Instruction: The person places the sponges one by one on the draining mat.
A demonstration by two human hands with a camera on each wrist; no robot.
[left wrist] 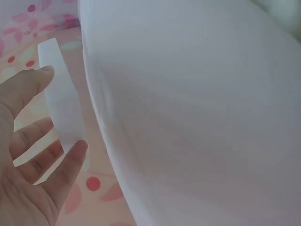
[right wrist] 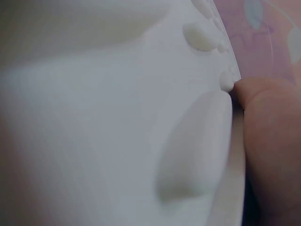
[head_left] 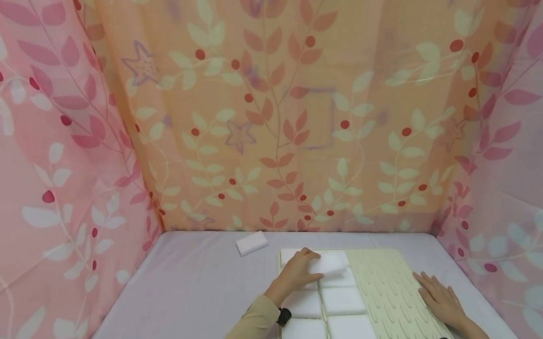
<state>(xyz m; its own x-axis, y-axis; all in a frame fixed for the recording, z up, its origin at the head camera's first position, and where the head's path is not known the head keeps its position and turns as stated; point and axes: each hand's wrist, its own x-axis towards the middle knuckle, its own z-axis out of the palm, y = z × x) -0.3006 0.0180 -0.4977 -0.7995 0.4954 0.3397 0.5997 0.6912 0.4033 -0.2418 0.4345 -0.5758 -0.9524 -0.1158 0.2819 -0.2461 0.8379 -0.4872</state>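
In the head view my left hand (head_left: 297,271) pinches a white sponge-like block (head_left: 328,265) by its edges, over other white blocks. The left wrist view shows the same block (left wrist: 61,94) between the thumb and fingers. White blocks (head_left: 344,300) lie in two columns on the left part of a cream board (head_left: 386,278) with raised, elongated bumps. My right hand (head_left: 442,300) rests along the board's right edge, fingers extended. The right wrist view shows its thumb (right wrist: 270,141) at the rim, beside a bump (right wrist: 200,146).
Another white block (head_left: 252,243) lies on the pale tabletop (head_left: 195,286), left of the board's far corner. Patterned fabric (head_left: 278,115) hangs behind the table, and pink fabric walls (head_left: 70,157) enclose it on both sides.
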